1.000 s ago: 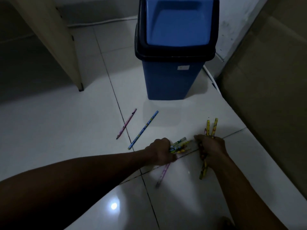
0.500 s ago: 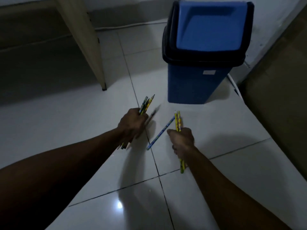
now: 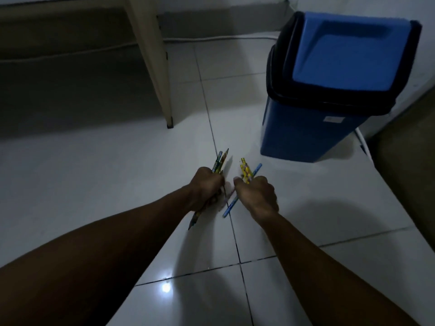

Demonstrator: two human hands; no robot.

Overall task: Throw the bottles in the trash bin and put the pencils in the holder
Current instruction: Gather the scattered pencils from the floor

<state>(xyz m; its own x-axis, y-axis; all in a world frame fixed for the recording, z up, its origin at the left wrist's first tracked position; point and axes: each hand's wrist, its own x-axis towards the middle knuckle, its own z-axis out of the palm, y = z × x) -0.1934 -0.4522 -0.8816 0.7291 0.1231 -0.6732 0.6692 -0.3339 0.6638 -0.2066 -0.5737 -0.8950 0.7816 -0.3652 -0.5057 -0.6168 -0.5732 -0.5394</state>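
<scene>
My left hand (image 3: 206,188) is closed around a bundle of patterned pencils (image 3: 220,160) whose tips stick out above the fist and below it. Close beside it, my right hand (image 3: 257,195) grips yellow pencils (image 3: 245,171) together with a blue pencil (image 3: 256,170) that runs diagonally through the fist. Both fists hover just above the white tiled floor. The blue trash bin (image 3: 313,137) with a black rim and blue swing lid stands at the upper right. No bottles or pencil holder are in sight.
A beige furniture leg (image 3: 162,90) stands on the floor at upper centre with dark space under it to the left. A white cable (image 3: 211,39) runs along the wall base. A brown surface (image 3: 409,161) borders the right side.
Both hands rose from the floor with their pencils and came close together. The right hand picked up the blue pencil that lay on the tiles. The pink pencil is gone from the floor.
</scene>
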